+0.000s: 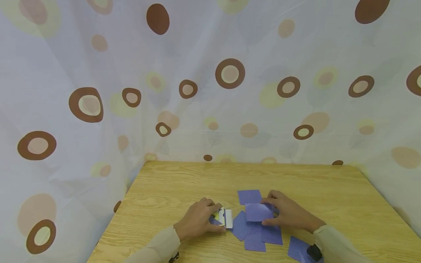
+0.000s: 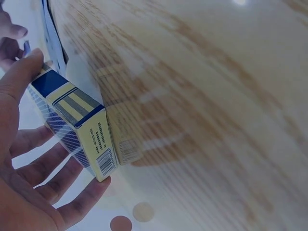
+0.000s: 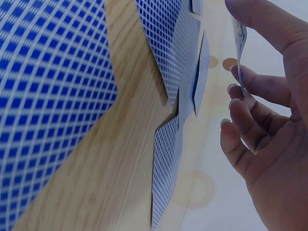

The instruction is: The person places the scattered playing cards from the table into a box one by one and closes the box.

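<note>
My left hand point(image 1: 198, 219) grips a small playing card box point(image 2: 79, 110) with blue, cream and striped sides. In the left wrist view the thumb lies over its upper edge and the fingers along the other side; a barcode shows on the near end. A white flap point(image 1: 228, 218) stands out from the end facing right. My right hand point(image 1: 289, 212) pinches a playing card point(image 1: 257, 212) above several others, blue back showing in the head view. Seen from the right wrist, this card is nearly edge-on between thumb and fingertips. Blue-checked cards point(image 1: 254, 241) lie overlapping beneath it.
One card point(image 1: 249, 197) lies at the far side of the pile. Another card point(image 1: 298, 248) is apart at the near right, partly under the right wrist. The wooden table point(image 1: 171, 182) meets a dotted curtain point(image 1: 204, 44) at the back and sides.
</note>
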`<state>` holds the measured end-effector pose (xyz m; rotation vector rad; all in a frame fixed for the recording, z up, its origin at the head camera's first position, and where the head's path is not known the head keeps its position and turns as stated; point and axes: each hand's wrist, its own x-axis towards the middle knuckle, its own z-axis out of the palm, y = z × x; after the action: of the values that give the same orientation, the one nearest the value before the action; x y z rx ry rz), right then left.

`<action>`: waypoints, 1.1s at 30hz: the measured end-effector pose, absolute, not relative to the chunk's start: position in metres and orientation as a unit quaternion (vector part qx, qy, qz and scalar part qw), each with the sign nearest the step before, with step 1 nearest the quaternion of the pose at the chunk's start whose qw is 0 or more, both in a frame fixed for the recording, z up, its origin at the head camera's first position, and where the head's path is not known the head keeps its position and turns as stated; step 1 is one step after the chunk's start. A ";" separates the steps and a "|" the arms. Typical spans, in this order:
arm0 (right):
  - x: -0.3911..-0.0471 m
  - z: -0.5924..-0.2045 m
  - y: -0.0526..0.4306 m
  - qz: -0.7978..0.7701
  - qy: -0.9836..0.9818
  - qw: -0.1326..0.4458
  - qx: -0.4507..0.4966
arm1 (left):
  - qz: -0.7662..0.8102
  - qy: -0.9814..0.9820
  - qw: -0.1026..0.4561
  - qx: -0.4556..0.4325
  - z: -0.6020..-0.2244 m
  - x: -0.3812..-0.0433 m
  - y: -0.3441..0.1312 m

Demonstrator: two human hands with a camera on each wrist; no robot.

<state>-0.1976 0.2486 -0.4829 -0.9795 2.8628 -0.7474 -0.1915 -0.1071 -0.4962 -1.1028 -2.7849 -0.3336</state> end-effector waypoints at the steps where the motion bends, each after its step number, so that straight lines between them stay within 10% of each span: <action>1: -0.198 -0.483 0.248 -0.240 0.918 0.010 -0.316 | -0.110 -0.922 0.065 -0.365 -0.496 -0.191 -0.107; 33: -0.200 -0.478 0.222 -0.229 0.914 0.009 -0.336 | -0.109 -0.922 0.060 -0.367 -0.494 -0.190 -0.104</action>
<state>-0.2003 0.2224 -0.4776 -1.0488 2.8538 -0.7153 -0.1904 -0.1042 -0.4937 -1.1123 -2.7909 -0.3289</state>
